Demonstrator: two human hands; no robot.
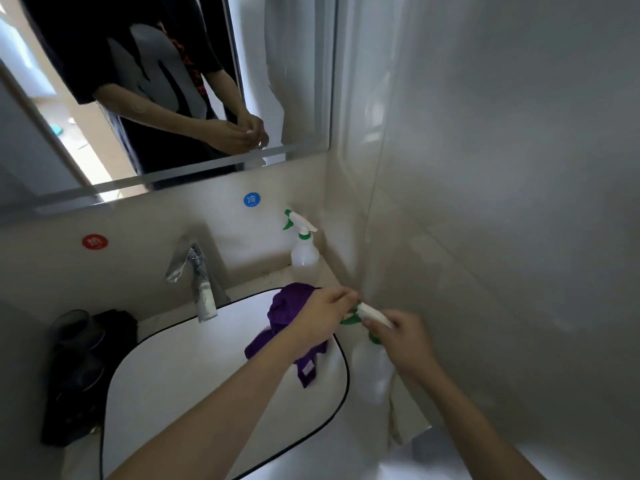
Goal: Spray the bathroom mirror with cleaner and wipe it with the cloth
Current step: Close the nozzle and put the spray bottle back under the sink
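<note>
Spray bottle (372,368) nozzle pinched between both hands' fingers (346,295).

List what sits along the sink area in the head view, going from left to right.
Dark items → red sticker → faucet → blue sticker → purple cloth → left hand → right hand holding the spray bottle.

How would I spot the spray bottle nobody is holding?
Start at the sink and go to its far right corner by the wall. The free bottle stands upright there, behind the purple cloth; the other bottle is in the right hand.
</note>
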